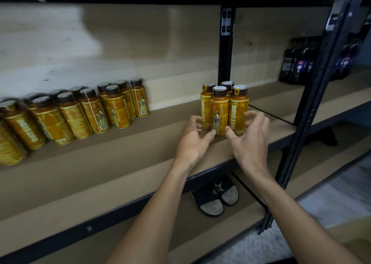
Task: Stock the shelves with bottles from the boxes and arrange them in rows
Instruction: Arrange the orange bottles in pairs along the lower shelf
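**Squaring up a cluster of four on the shelf**

The left hand (192, 139) and the right hand (249, 135) cup a tight cluster of four orange bottles (223, 107) from either side. Both hands are half spread, fingers curled loosely: the left thumb and fingertips touch the base of the front and left-hand bottles, the right thumb rests at the foot of the front right one, while the right fingers arch just beside its flank. Neither hand is clamped on a bottle; it looks to me like nudging, or steadying after setting down.

The cluster stands upright on the brown shelf board (124, 163), near the right end of this bay and close to the black upright post (225, 48). To do this step well, I would press low at the bases, not the caps, so the tall narrow bottles slide without toppling, and push them back evenly toward the pale wooden back wall (140, 48).

Further left, well apart from the cluster, the stocked rows of orange bottles (90, 111) run two deep along the back wall. The bare gap between them and the cluster still wants filling, so the four probably need sliding left to join that line.

Nothing sits in that gap to block the way. Dark bottles (297, 62) occupy the next bay to the right, beyond the post. A pair of slides (216, 197) lies on the lower shelf, beneath the wrists, out of the way.
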